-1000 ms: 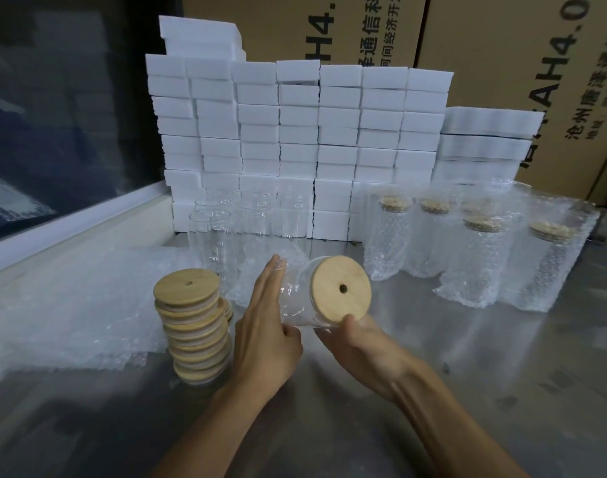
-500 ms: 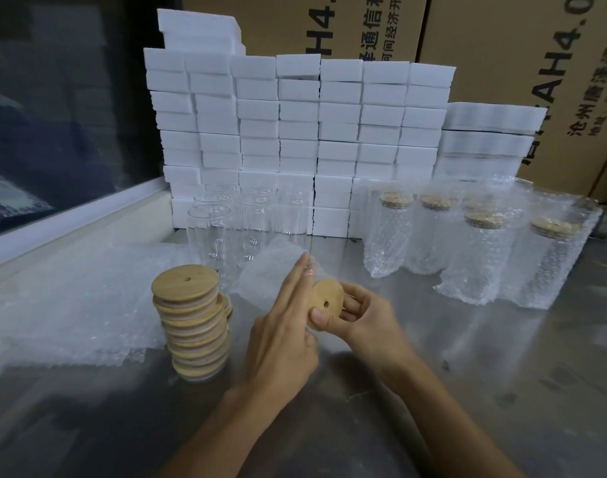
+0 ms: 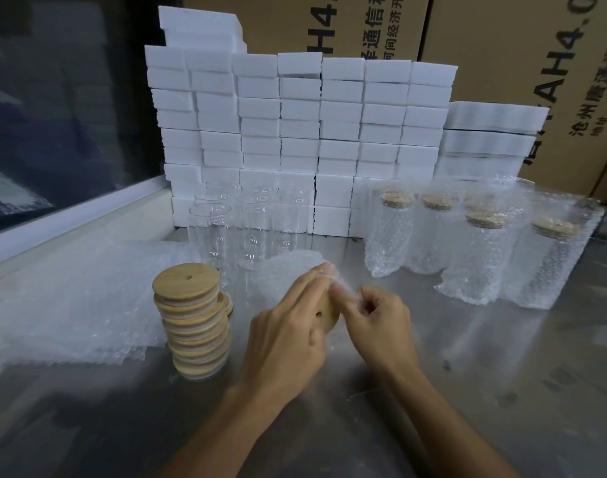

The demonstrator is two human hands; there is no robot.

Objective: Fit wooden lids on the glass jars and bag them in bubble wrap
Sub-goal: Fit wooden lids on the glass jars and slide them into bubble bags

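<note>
A glass jar fitted with a wooden lid point(image 3: 328, 312) lies on its side at the table's middle, its body inside a bubble wrap bag point(image 3: 284, 274). My left hand point(image 3: 288, 327) lies over the lid with fairly straight fingers, their tips touching the bag's mouth. My right hand point(image 3: 376, 317) pinches the edge of the bag's mouth just right of the lid. A stack of wooden lids point(image 3: 193, 322) stands to the left. Several empty glass jars point(image 3: 219, 232) stand behind it.
Several bagged, lidded jars point(image 3: 474, 257) stand at the right. Flat bubble wrap bags point(image 3: 71, 298) lie at the left. A wall of white foam blocks point(image 3: 295, 132) and cardboard boxes point(image 3: 502, 46) close off the back. The steel table point(image 3: 467, 391) is bare in front.
The lidded jar went from held up between both hands to lying in the bubble wrap bag. My right hand shifted from the lid to pinching the bag's edge.
</note>
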